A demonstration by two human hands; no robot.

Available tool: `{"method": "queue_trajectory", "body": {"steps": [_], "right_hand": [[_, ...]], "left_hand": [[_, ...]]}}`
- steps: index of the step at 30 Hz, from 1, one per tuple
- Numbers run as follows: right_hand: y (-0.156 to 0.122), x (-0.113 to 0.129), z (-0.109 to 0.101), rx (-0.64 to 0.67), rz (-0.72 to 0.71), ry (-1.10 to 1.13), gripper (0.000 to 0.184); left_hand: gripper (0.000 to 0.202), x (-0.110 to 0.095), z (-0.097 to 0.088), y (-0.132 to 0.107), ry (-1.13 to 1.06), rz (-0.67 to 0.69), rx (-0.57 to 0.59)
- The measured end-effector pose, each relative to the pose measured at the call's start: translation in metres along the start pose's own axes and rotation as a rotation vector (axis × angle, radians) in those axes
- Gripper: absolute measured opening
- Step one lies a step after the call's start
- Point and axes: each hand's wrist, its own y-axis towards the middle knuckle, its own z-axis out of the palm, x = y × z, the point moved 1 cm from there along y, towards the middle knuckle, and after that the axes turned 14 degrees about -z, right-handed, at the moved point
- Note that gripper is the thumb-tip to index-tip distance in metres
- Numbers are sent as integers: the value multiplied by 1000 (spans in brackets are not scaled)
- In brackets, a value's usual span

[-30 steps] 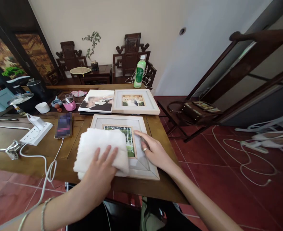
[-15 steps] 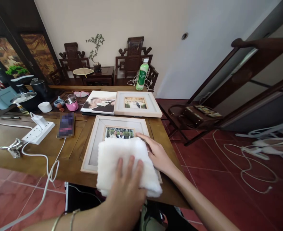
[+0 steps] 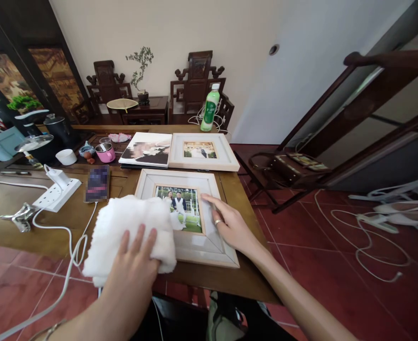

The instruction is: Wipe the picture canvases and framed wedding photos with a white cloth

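My left hand (image 3: 136,258) is on a folded, fluffy white cloth (image 3: 105,232), its fingers laid over the top and its thumb hidden by the fold. The cloth covers the lower left part of a light wooden picture frame (image 3: 209,248) and hangs past its left side. Inside the frame is a photo (image 3: 186,210) of two people outdoors. My right hand (image 3: 230,225), with a ring on one finger, rests on the frame's right side, its index finger stretched out beside the photo.
Behind lie a second framed photo (image 3: 226,149) and a photo panel (image 3: 152,147). A green bottle (image 3: 210,108) stands at the table's far edge. To the left are a phone (image 3: 97,183), a power strip (image 3: 58,196) with white cables, a pink cup (image 3: 105,153) and a white cup (image 3: 66,157).
My left hand has slid the cloth left across the frame, uncovering the photo and the frame's lower right part. My right hand stays at the frame's right side.
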Motion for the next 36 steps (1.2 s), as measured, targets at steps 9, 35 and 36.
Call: {"method": "queue_trajectory", "body": {"steps": [9,35,36], "right_hand": [[-1,-2,0,16,-35,-9,55],[-2,-2,0,1,-15,-34,60],[-2,-2,0,1,-17,-31,60]], "left_hand": [[48,30,-1,60,-74,-100,-124],[44,-1,-9,19,15,62,35],[46,1,-8,30,3,46,17]]}}
